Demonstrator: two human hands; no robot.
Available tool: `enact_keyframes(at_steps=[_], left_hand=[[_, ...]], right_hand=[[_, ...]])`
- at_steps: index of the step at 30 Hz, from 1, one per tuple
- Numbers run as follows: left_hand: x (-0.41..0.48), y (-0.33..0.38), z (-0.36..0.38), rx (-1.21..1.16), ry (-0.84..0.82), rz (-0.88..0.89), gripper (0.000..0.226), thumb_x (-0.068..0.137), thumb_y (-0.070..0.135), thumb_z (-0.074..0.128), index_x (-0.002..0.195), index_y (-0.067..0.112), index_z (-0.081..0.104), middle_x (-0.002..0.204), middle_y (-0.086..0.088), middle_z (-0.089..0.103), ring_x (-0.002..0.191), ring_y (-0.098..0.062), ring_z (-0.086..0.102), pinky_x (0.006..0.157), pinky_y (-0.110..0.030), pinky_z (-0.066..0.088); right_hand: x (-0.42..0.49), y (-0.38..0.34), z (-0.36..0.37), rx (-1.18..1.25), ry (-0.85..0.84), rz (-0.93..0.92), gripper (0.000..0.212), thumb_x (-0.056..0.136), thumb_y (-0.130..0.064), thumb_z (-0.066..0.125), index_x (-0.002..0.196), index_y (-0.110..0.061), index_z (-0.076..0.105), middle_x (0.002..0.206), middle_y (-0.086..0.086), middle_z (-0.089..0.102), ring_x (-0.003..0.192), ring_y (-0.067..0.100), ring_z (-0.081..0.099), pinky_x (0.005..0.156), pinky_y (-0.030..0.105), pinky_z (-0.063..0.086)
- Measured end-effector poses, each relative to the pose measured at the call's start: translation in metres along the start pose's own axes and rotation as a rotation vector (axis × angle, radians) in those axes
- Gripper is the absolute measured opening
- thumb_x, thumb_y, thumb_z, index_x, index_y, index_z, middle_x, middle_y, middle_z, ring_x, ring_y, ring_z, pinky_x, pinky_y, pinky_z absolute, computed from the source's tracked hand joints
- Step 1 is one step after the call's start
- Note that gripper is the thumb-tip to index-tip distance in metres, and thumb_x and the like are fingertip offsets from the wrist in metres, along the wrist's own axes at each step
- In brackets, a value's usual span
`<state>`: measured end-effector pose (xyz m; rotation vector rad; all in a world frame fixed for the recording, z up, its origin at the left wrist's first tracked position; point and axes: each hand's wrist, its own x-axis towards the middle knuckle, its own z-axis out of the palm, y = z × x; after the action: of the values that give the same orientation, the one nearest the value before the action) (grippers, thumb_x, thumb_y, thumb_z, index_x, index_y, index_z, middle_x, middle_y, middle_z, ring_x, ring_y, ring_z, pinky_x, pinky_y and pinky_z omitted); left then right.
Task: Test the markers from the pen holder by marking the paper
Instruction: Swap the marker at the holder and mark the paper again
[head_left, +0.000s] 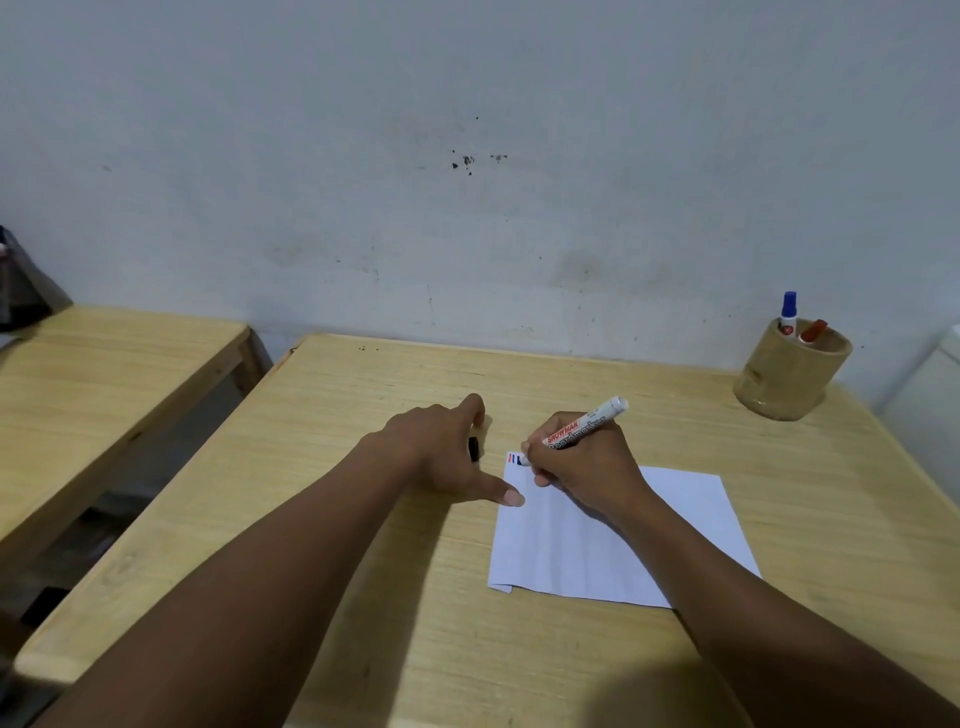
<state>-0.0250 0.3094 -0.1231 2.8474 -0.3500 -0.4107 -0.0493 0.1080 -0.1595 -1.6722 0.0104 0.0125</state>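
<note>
The right hand (576, 467) grips a white board marker (584, 427), tip down at the far-left corner of the paper (623, 540), beside short red, blue and black strokes (515, 459) — the marking step looks under way; the left hand (441, 452) rests on the table (519, 379) with thumb and forefinger spread, a black cap (473, 448) under it; next comes recapping and returning it to the pen holder (789, 379), well apart at the far right, where two markers stand
</note>
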Motion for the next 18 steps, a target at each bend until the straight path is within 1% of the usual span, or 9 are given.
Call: enact_keyframes(at_steps=[3, 5, 7, 10, 11, 12, 14, 15, 18], left_hand=[[0.0, 0.0, 0.0, -0.038, -0.007, -0.003, 0.108, 0.027, 0.1, 0.064, 0.11, 0.038, 0.036, 0.085, 0.02, 0.064, 0.078, -0.005, 0.059, 0.068, -0.036, 0.049], [-0.001, -0.002, -0.006, -0.154, -0.022, 0.004, 0.097, 0.037, 0.095, 0.07, 0.109, 0.035, 0.044, 0.088, 0.02, 0.066, 0.084, -0.006, 0.062, 0.076, -0.035, 0.052], [0.0, -0.007, -0.013, -0.243, -0.015, 0.023, 0.069, 0.058, 0.078, 0.078, 0.106, 0.033, 0.058, 0.089, 0.017, 0.066, 0.088, -0.008, 0.063, 0.081, -0.031, 0.052], [-0.001, -0.012, -0.019, -0.302, 0.097, 0.087, 0.009, 0.086, 0.034, 0.076, 0.086, 0.026, 0.073, 0.066, 0.026, 0.068, 0.075, -0.011, 0.064, 0.06, -0.012, 0.042], [-0.001, -0.012, -0.02, -0.352, 0.133, 0.097, 0.009, 0.088, 0.026, 0.073, 0.079, 0.024, 0.074, 0.061, 0.023, 0.069, 0.07, -0.013, 0.064, 0.058, -0.012, 0.041], [-0.001, -0.009, -0.023, -0.431, 0.164, 0.105, 0.013, 0.089, 0.022, 0.073, 0.077, 0.022, 0.074, 0.063, 0.015, 0.072, 0.066, -0.014, 0.064, 0.06, -0.017, 0.043], [-0.001, -0.002, -0.032, -0.625, 0.211, 0.123, 0.01, 0.09, 0.021, 0.076, 0.082, 0.015, 0.077, 0.072, -0.008, 0.076, 0.063, -0.015, 0.066, 0.064, -0.025, 0.048], [0.0, 0.005, -0.038, -0.715, 0.222, 0.145, 0.01, 0.09, 0.021, 0.077, 0.086, 0.011, 0.078, 0.073, -0.012, 0.076, 0.064, -0.015, 0.067, 0.064, -0.026, 0.048], [0.006, 0.035, -0.056, -0.952, 0.221, 0.212, 0.01, 0.094, 0.018, 0.073, 0.098, 0.009, 0.077, 0.076, -0.001, 0.077, 0.07, -0.014, 0.073, 0.066, -0.025, 0.051]], right_hand=[[0.001, -0.005, -0.003, 0.016, 0.026, 0.018, 0.015, 0.073, -0.018, 0.078, 0.074, -0.004, 0.073, 0.062, 0.014, 0.072, 0.05, 0.024, 0.066, 0.046, 0.028, 0.048], [0.004, -0.012, -0.006, 0.119, 0.074, 0.061, 0.013, 0.077, -0.019, 0.078, 0.072, -0.008, 0.073, 0.061, 0.014, 0.069, 0.047, 0.022, 0.061, 0.042, 0.026, 0.043], [0.007, -0.021, -0.012, 0.242, 0.142, 0.139, 0.01, 0.079, -0.02, 0.078, 0.072, -0.013, 0.074, 0.061, 0.01, 0.067, 0.043, 0.017, 0.055, 0.04, 0.023, 0.036], [0.01, -0.038, -0.023, 0.393, 0.226, 0.214, 0.013, 0.081, -0.021, 0.081, 0.08, -0.014, 0.07, 0.055, 0.001, 0.064, 0.038, 0.009, 0.048, 0.036, 0.017, 0.03], [0.012, -0.046, -0.028, 0.42, 0.239, 0.197, 0.015, 0.083, -0.019, 0.082, 0.082, -0.013, 0.069, 0.053, 0.0, 0.063, 0.036, 0.007, 0.047, 0.034, 0.017, 0.029], [0.012, -0.056, -0.035, 0.429, 0.24, 0.168, 0.015, 0.084, -0.017, 0.083, 0.084, -0.011, 0.069, 0.053, 0.0, 0.063, 0.035, 0.006, 0.047, 0.032, 0.017, 0.03], [0.013, -0.076, -0.048, 0.425, 0.197, 0.124, 0.013, 0.086, -0.014, 0.081, 0.087, -0.01, 0.069, 0.059, 0.004, 0.063, 0.038, 0.006, 0.052, 0.034, 0.017, 0.034], [0.011, -0.088, -0.056, 0.436, 0.171, 0.109, 0.011, 0.087, -0.013, 0.079, 0.088, -0.01, 0.069, 0.064, 0.006, 0.064, 0.041, 0.007, 0.057, 0.036, 0.017, 0.038], [0.004, -0.115, -0.088, 0.51, 0.133, 0.101, 0.006, 0.09, -0.011, 0.067, 0.085, -0.009, 0.07, 0.073, 0.009, 0.065, 0.048, 0.011, 0.067, 0.042, 0.018, 0.046]])
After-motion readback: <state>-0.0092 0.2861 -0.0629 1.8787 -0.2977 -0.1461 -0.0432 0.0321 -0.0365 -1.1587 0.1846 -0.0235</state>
